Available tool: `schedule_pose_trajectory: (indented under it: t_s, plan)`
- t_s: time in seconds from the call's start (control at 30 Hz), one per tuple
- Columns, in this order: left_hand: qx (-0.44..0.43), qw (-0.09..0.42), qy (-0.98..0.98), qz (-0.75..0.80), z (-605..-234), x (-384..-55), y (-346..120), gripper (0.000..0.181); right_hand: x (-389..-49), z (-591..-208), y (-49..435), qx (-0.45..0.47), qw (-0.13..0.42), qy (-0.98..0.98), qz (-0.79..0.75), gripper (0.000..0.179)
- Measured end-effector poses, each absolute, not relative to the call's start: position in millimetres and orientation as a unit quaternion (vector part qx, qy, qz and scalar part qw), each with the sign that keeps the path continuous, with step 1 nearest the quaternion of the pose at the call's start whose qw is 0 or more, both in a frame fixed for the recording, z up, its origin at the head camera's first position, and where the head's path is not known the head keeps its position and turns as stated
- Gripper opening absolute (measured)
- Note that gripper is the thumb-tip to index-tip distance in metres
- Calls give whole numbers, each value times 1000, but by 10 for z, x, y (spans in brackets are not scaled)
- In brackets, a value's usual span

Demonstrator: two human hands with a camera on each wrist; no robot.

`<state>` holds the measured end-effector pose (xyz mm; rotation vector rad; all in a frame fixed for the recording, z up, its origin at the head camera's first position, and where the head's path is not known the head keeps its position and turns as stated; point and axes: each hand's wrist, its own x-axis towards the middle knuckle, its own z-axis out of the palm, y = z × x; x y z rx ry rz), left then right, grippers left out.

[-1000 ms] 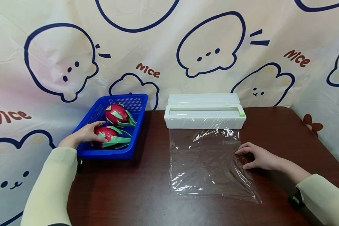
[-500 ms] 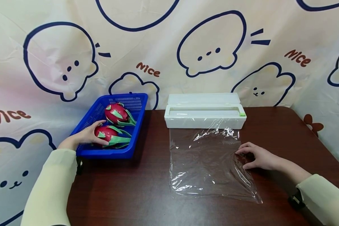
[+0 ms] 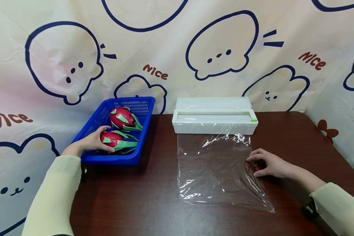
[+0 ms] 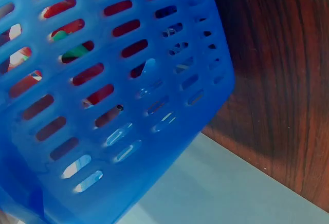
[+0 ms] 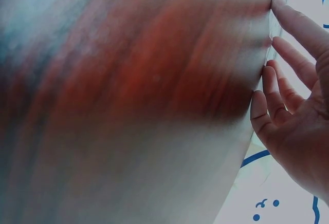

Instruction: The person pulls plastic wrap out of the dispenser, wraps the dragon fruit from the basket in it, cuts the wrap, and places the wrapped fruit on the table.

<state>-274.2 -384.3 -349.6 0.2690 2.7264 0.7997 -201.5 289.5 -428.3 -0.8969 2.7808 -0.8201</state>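
Observation:
In the head view, my left hand (image 3: 91, 139) reaches into a blue plastic basket (image 3: 133, 159), with its thumb and fingers curled around the left end of the nearer dragon fruit (image 3: 113, 138). Beyond it lies another red dragon fruit (image 3: 122, 117) with green scales. To the right, my right hand (image 3: 271, 164) rests its fingertips on the right side of a clear plastic film (image 3: 212, 173), loosely bent and gripping nothing. The film runs out from a white cling film dispenser (image 3: 215, 127), whose lid is raised. The left wrist view is filled by the slotted basket wall (image 4: 123, 80); the left hand is hidden there.
All this stands on a dark brown wooden table (image 3: 129, 203). A cartoon-printed cloth (image 3: 171, 39) hangs right behind the table. A green slider (image 3: 253, 119) sits at the dispenser's right end.
The left thumb has slid slightly toward the near side along the nearer dragon fruit. The right hand, film and dispenser stay as they were.

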Motion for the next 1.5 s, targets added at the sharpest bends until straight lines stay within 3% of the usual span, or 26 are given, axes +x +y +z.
schedule_pose_trajectory:
  t_s: [0.23,0.53,1.5]
  plan:
    - [109,154,940,283,-3470,-2729,-3829,109,-2021,-4276,2899,-302,52,913,-270,47]
    - [85,126,948,280,-3554,-2751,-3827,92,-2017,-4258,2893,-299,56,914,-270,47]
    - [63,121,945,296,-3585,-2756,-3765,89,-2013,-4274,2896,-296,53,915,-269,47]
